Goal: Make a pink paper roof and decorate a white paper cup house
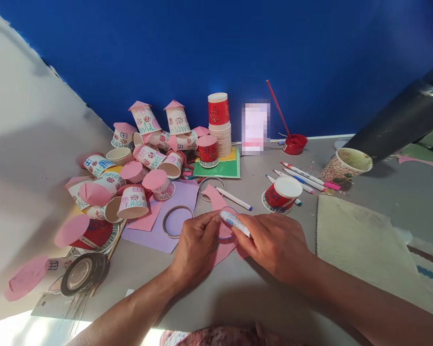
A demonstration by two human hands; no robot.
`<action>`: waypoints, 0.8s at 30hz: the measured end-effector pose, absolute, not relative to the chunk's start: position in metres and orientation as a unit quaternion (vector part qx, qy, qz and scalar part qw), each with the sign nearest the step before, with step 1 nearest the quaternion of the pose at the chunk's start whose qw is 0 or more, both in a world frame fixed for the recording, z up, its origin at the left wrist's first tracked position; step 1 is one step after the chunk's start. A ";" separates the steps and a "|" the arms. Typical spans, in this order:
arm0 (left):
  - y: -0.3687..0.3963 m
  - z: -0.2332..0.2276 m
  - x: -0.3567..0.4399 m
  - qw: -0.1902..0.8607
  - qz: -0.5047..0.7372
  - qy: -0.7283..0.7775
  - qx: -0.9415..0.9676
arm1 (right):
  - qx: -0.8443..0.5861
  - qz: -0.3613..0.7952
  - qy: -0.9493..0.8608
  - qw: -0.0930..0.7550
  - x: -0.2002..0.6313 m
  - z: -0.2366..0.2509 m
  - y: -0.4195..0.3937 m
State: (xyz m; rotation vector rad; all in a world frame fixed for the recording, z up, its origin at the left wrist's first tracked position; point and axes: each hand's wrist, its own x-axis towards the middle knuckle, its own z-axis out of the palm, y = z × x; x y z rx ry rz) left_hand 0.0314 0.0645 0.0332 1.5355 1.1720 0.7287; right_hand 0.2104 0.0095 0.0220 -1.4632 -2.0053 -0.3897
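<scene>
Right hand point(274, 242) pinches a white marker pen point(235, 223) in its fingers; left hand point(197, 245) presses fingers flat on thin pink paper point(223, 230) under a ring on the grey tabletop point(238, 293). Looks floppy, easily creased, so best pinned near the edge.

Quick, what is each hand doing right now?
Left hand: fingers pressing a ring onto pink paper.
Right hand: closed on a marker.

We see a white marker point(234, 223) with blue print over pink paper point(216, 198), lying on a lilac sheet point(159, 236). The surface point(252, 173) is grey and the wall point(216, 48) deep blue. We note a red cup stack point(218, 120), a green card point(220, 169), and white cups with pink roofs point(144, 115).
</scene>
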 end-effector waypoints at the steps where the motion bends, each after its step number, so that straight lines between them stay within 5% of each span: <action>1: 0.063 0.033 0.031 0.504 0.305 0.486 0.646 | -0.561 -0.142 -0.756 0.307 0.211 0.022 0.010; 24: 0.070 0.036 0.031 0.499 0.365 0.516 0.593 | -0.538 -0.166 -0.766 0.310 0.214 0.022 0.011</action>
